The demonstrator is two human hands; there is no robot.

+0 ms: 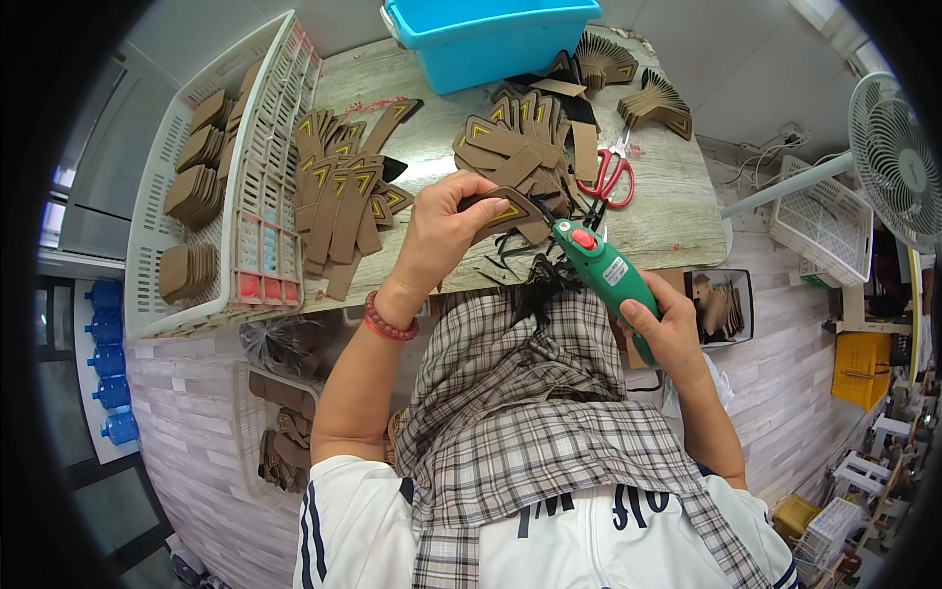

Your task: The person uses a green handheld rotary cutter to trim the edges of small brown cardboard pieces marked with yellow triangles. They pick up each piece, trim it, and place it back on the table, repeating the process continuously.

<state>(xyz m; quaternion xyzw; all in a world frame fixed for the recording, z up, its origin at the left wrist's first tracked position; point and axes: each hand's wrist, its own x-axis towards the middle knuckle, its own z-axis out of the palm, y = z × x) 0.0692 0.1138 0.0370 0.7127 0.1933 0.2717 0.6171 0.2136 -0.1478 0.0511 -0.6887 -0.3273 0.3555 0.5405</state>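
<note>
left hand point(444, 228) pinches brown yellow-chevron leather piece point(502, 209) over counter point(677, 211) near edge, steadying it | right hand point(670, 329) wraps green electric cutter point(601, 267), tip at piece

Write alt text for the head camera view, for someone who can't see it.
Seen from above, a person's left hand holds a brown piece with a yellow chevron while the right hand holds a green electric cutter to it. Similar pieces cover the wooden table, with red scissors, a white basket and a blue bin; a checked cloth lies over the lap.
</note>
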